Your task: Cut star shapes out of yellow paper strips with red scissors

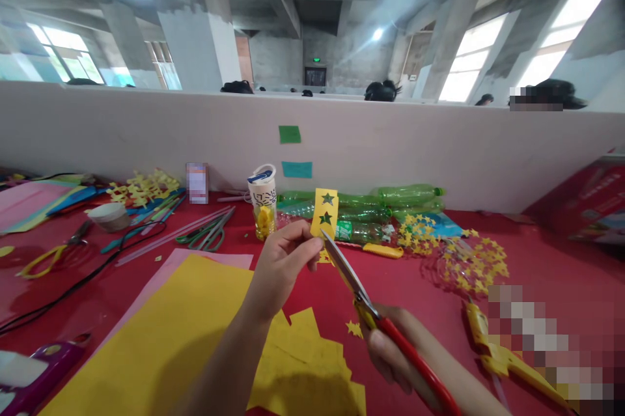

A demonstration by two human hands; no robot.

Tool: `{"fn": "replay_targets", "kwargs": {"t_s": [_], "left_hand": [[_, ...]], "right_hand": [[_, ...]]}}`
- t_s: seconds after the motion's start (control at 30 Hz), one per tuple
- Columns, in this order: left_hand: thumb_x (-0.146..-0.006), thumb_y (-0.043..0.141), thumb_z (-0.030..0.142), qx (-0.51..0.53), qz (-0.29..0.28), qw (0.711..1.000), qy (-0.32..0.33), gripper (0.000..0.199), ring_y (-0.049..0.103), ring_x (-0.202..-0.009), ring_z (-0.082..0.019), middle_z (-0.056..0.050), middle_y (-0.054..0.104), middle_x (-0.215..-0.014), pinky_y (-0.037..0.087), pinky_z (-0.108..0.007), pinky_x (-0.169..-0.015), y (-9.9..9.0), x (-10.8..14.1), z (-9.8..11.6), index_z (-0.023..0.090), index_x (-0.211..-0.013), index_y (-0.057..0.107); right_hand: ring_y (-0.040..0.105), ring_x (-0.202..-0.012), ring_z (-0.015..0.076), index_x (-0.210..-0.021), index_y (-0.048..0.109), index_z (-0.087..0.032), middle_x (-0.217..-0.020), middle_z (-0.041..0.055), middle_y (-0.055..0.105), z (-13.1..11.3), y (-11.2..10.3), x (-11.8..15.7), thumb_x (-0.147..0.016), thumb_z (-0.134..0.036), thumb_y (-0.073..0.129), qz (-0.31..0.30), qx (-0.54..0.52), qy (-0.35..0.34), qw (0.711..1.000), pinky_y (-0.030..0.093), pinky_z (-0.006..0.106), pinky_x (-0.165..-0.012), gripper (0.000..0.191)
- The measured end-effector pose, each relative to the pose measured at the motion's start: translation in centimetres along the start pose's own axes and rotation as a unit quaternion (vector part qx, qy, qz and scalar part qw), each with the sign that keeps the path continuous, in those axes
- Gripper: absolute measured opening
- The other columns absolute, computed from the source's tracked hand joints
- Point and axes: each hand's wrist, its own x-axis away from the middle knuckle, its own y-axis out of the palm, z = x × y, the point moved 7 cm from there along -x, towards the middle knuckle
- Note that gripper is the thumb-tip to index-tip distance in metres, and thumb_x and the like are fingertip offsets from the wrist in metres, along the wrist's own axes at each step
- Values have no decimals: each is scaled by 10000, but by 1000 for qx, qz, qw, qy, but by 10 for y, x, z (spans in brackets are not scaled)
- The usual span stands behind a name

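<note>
My left hand (288,260) pinches a yellow paper strip (325,206) with star-shaped holes cut through it. My right hand (395,338) grips red-handled scissors (356,289), their blades pointing up and left. The blade tips are at the strip's lower edge, close to my left fingertips; whether they touch the paper I cannot tell. Below my hands on the red table lie a small yellow star (354,329) and cut yellow paper pieces (307,364). A large yellow sheet (195,318) sits to the left, partly covered by my left forearm.
Green plastic bottles (366,208) lie along the partition (146,123). Right of my hands are yellow star clusters (473,263), a yellow cutter (383,251) and a yellow glue gun (493,354). Leftward are a cup (263,191), green-handled scissors (208,234), yellow-handled scissors (46,260) and a black cable (83,286).
</note>
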Motion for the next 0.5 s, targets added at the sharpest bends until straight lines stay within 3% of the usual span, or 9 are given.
{"fn": "replay_targets", "kwargs": {"t_s": [0.3,0.5], "left_hand": [[-857,543,255,-4,38,999,-10,251,477,-592,-126,17,504,-567,386,-273,-611,4,3,-4,193,-614,555],[-855,540,222,31,34,999,-4,232,461,-587,-116,21,493,-568,370,-268,-605,6,2,-6,191,-629,580]], "right_hand": [[330,-334,54,-670,394,-216,-445,-73,425,4,8,-2,-799,-774,384,23,-93,38,995,268,182,-363,573],[310,-304,47,-656,388,-217,-418,-79,416,6,7,-1,-784,-787,392,24,-88,50,995,241,175,-340,584]]}}
